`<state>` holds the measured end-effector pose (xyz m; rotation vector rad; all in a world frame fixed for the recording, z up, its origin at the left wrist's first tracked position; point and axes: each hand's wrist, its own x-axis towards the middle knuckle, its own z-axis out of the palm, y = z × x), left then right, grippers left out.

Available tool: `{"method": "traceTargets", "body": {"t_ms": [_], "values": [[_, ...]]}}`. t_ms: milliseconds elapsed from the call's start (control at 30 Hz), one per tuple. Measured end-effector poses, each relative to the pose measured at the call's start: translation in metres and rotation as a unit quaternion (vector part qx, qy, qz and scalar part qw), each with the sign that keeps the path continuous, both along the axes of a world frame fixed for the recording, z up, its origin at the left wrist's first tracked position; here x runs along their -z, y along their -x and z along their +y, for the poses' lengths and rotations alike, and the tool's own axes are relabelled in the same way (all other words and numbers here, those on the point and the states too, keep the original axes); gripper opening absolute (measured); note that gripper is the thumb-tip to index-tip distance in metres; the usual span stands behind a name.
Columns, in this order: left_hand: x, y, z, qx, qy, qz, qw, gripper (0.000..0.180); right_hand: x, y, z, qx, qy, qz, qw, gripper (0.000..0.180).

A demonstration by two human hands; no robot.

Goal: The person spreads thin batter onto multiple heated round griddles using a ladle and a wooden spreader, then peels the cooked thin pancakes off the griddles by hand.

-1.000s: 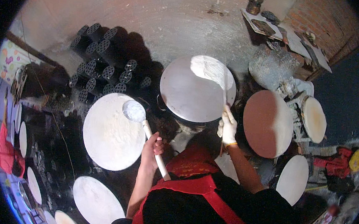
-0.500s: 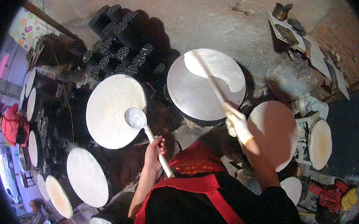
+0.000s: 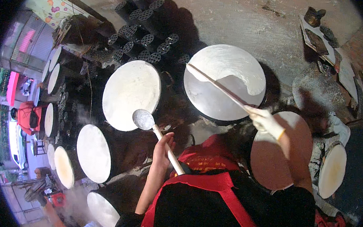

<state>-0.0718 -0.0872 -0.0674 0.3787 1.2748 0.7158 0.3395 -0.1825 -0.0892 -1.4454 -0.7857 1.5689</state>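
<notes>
Stick [image 3: 217, 85] swept left across griddle [image 3: 224, 80] — hands grip stick, ladle [image 3: 158, 135].

head camera looks steeply down from above.

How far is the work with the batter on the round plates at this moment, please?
Done: the round plate on the left is fully coated white. In hand: the right hand holds a long stick across the middle plate, where batter covers only part. The left hand holds a ladle. Left: the brown plate looks bare.
</notes>
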Motion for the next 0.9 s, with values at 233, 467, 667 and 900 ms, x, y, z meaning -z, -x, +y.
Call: {"method": "traceTargets", "body": {"t_ms": [233, 467, 667, 900], "values": [[-0.015, -0.010, -0.015, -0.029, 0.012, 0.023, 0.999, 0.021, -0.015, -0.027, 0.060, 0.078, 0.047, -0.080, 0.993, 0.039], [-0.025, -0.005, -0.064, -0.059, 0.033, 0.053, 0.996, 0.023, -0.004, -0.077, 0.038, -0.118, 0.062, -0.017, 0.991, 0.040], [-0.029, -0.006, -0.076, -0.063, 0.046, 0.079, 0.994, 0.023, -0.012, -0.055, 0.063, -0.052, 0.052, -0.069, 0.995, 0.046], [-0.031, 0.001, -0.050, 0.006, 0.027, 0.077, 0.997, 0.022, 0.000, -0.017, -0.055, 0.003, 0.020, -0.059, 0.998, 0.042]]}}
